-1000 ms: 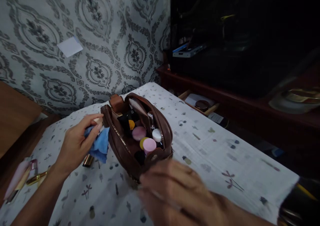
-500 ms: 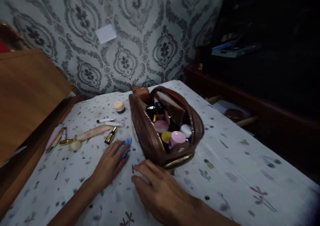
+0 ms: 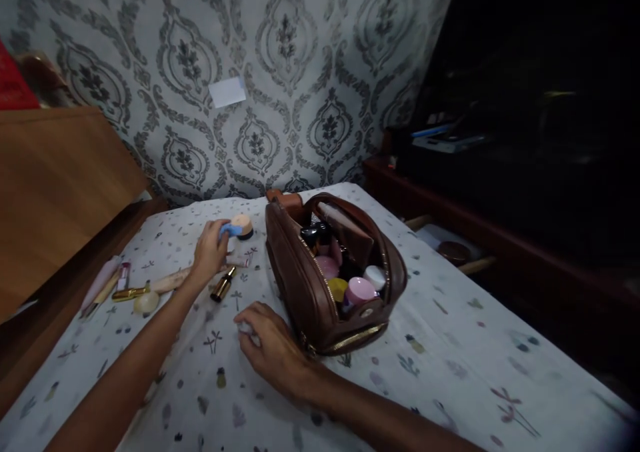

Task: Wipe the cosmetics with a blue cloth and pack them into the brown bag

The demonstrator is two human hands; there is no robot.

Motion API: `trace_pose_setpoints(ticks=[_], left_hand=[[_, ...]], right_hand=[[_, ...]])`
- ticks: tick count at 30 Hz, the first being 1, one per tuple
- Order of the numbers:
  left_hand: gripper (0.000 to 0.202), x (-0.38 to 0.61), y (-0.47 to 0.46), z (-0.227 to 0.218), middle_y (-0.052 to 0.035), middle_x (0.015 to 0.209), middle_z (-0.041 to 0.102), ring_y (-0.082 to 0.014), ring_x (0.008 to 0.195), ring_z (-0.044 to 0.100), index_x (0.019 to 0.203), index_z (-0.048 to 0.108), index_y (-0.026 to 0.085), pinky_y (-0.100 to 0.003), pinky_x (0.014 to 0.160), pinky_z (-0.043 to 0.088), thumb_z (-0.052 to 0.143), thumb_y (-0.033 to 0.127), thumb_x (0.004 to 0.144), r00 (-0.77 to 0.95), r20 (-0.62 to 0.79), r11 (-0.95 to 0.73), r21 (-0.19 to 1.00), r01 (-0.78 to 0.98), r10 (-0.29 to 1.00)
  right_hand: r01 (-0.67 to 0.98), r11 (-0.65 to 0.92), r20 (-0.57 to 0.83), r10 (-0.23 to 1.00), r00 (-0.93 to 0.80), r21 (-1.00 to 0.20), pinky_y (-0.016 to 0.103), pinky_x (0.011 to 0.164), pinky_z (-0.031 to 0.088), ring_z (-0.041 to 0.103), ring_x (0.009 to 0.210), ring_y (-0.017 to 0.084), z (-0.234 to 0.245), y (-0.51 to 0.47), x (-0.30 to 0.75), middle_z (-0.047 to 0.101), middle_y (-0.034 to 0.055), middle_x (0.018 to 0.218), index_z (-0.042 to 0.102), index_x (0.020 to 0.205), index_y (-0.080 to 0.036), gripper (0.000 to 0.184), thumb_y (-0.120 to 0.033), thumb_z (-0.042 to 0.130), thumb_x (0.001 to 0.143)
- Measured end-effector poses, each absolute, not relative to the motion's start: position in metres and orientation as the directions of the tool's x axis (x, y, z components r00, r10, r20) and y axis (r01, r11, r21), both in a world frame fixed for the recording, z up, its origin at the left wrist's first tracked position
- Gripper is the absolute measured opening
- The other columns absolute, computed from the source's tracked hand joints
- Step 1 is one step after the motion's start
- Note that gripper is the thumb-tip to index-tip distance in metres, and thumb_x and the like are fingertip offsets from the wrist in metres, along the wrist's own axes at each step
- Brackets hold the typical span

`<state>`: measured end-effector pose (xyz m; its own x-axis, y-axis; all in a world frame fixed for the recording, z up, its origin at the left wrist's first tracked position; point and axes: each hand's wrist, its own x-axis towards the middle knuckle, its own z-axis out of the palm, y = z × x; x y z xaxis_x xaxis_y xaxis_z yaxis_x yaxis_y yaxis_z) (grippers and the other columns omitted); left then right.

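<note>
An open brown leather pouch (image 3: 300, 285) stands on the patterned cloth (image 3: 440, 345), filled with several small jars and bottles. My left hand (image 3: 210, 252) reaches out left of the pouch, fingers closed on a blue cloth (image 3: 229, 230), right beside a small peach-lidded jar (image 3: 243, 226). My right hand (image 3: 273, 349) rests on the cloth at the pouch's near left corner, fingers curled on something small and pale that I cannot make out.
Loose cosmetics lie to the left: a gold-capped bottle (image 3: 222, 285), a long beige tube (image 3: 167, 281), a pink tube (image 3: 100, 285), a round pale item (image 3: 146, 303). A wooden board (image 3: 55, 185) stands at the left. A dark cabinet (image 3: 500, 172) stands at the right.
My left hand has lifted from the cloth near the pouch and moved away toward the peach-lidded jar, carrying the blue cloth. My right hand has curled its fingers beside the pouch.
</note>
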<state>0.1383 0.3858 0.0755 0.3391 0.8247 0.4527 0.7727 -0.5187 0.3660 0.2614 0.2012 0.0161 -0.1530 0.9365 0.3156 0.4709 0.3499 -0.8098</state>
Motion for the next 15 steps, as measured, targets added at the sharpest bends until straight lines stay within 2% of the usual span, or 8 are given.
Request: trace_pose_setpoints(ticks=[3, 7, 11, 15], left_hand=[[0.051, 0.160, 0.419, 0.074, -0.0202, 0.127, 0.050, -0.0348, 0.122, 0.049, 0.136, 0.049, 0.013, -0.049, 0.100, 0.044, 0.035, 0.040, 0.095, 0.295, 0.452, -0.470, 0.342, 0.814, 0.841], [0.053, 0.181, 0.437, 0.063, -0.0164, 0.127, 0.050, -0.0385, 0.123, 0.045, 0.133, 0.055, 0.023, -0.051, 0.098, 0.044, 0.057, 0.049, 0.087, 0.366, 0.363, -0.475, 0.283, 0.833, 0.857], [0.043, 0.186, 0.439, 0.051, -0.0144, 0.123, 0.049, -0.0378, 0.117, 0.048, 0.127, 0.059, 0.026, -0.049, 0.094, 0.044, 0.059, 0.041, 0.086, 0.393, 0.314, -0.477, 0.262, 0.839, 0.864], [0.041, 0.176, 0.440, 0.052, -0.0108, 0.114, 0.048, -0.0315, 0.106, 0.054, 0.124, 0.059, 0.026, -0.043, 0.091, 0.046, 0.059, 0.042, 0.086, 0.346, 0.330, -0.450, 0.323, 0.832, 0.878]], right_hand=[[0.426, 0.329, 0.318, 0.943, -0.099, -0.843, 0.028, 0.081, 0.050, 0.060, 0.085, 0.017, -0.001, 0.208, 0.263, 0.062, 0.0038, 0.088, 0.063, 0.092, -0.017, 0.021, -0.002, 0.054, 0.080], [0.402, 0.371, 0.364, 0.926, -0.097, -0.837, 0.027, 0.080, 0.048, 0.059, 0.084, 0.017, -0.007, 0.208, 0.266, 0.061, 0.0025, 0.083, 0.062, 0.087, -0.018, 0.019, -0.004, 0.055, 0.079], [0.391, 0.378, 0.363, 0.925, -0.116, -0.839, 0.028, 0.082, 0.048, 0.059, 0.087, 0.017, -0.005, 0.206, 0.267, 0.062, 0.0033, 0.086, 0.061, 0.087, -0.019, 0.017, -0.005, 0.055, 0.080], [0.402, 0.365, 0.353, 0.929, -0.107, -0.840, 0.028, 0.081, 0.048, 0.058, 0.083, 0.016, -0.004, 0.207, 0.267, 0.061, 0.0026, 0.084, 0.061, 0.087, -0.019, 0.020, -0.002, 0.054, 0.078]])
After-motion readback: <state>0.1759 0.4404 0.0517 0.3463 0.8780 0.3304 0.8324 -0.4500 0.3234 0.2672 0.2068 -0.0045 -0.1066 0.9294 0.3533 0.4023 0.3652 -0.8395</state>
